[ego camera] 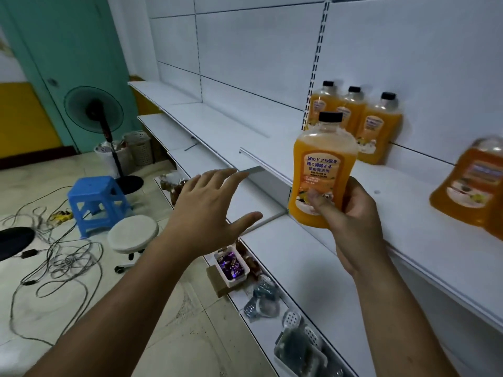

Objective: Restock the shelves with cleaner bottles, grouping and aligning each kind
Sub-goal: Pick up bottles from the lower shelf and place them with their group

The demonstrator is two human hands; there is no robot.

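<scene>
Right hand (351, 224) grasps an orange black-capped plastic cleaner bottle (322, 170); left hand (209, 210) spread, empty. Three matching bottles (378, 131) shelved; most of the white metal shelf (402, 213) unfilled.

Orange bottle (322, 170) label: "床のドアや窓を強く掃除する", "地板清洁剂", "THE FLOOR IS HIGHLY CLEAN". Shelf bottles (378, 131): labels unreadable.

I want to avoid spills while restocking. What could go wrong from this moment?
1. The right hand grips the bottle only near its base, so it may tip or slip; the left hand is open, not supporting it.
2. The blurred bottle at the far right looks tilted on the shelf and might topple.
</scene>
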